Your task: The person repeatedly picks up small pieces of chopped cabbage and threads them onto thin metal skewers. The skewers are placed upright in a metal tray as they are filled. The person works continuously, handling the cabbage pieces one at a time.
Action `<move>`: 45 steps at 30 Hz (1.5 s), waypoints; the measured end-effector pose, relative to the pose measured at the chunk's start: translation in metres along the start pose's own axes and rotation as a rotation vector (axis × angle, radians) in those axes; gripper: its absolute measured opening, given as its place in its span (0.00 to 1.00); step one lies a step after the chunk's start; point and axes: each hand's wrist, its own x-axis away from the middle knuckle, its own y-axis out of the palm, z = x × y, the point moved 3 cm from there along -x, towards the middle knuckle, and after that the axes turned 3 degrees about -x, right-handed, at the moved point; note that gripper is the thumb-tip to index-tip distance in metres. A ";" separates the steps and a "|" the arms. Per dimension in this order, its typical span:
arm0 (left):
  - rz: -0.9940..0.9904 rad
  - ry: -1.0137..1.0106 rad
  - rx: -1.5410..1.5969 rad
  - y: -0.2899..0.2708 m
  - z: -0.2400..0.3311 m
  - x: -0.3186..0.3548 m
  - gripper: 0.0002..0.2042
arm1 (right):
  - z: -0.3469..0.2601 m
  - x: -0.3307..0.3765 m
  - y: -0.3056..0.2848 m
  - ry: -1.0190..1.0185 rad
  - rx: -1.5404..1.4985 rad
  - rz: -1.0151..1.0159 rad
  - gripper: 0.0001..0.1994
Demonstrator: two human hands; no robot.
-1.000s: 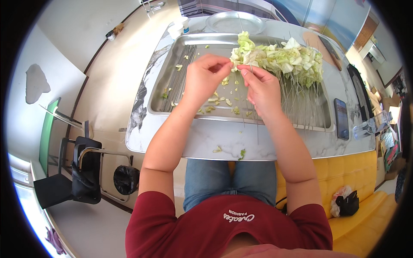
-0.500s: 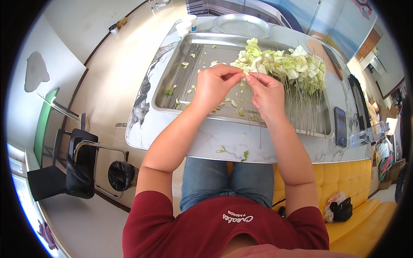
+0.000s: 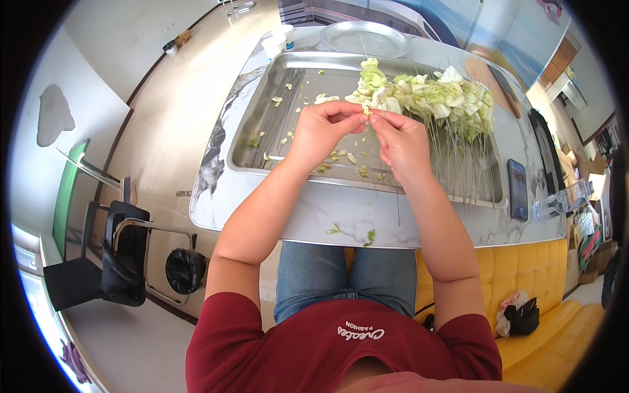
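My left hand (image 3: 322,133) and my right hand (image 3: 402,143) meet over the tray, thumbs and fingertips pinched together. Between them is a small pale cabbage leaf piece (image 3: 367,111), largely covered by the fingers. Just beyond and to the right lies a heap of pale green cabbage leaves (image 3: 442,98) threaded on thin metal skewers (image 3: 452,167), whose bare lengths point toward me. One skewer end sticks up past the heap's left end. Whether a skewer runs through the pinched piece, I cannot tell. All this rests on a shallow metal tray (image 3: 275,171).
Bare skewers (image 3: 282,108) lie along the tray's left side, with leaf scraps (image 3: 341,154) scattered about. Paper cups (image 3: 275,44) and a round metal plate (image 3: 365,40) stand behind. A phone (image 3: 517,190), a plastic bottle (image 3: 562,200) and a round wooden board (image 3: 488,77) are on the right.
Both hands stay pinched together, with only slight finger movement. The view has shifted a little, and the pale piece between the fingertips shows somewhat more clearly.
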 end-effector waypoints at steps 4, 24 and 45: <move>0.034 0.074 -0.147 0.000 0.000 0.002 0.08 | -0.002 0.002 0.002 0.013 0.020 0.010 0.13; 0.355 0.168 0.279 -0.075 0.012 -0.021 0.06 | -0.002 0.018 0.021 0.034 0.349 -0.328 0.13; 0.394 0.146 0.500 -0.089 0.011 -0.021 0.05 | 0.001 0.018 0.022 0.037 0.431 -0.402 0.13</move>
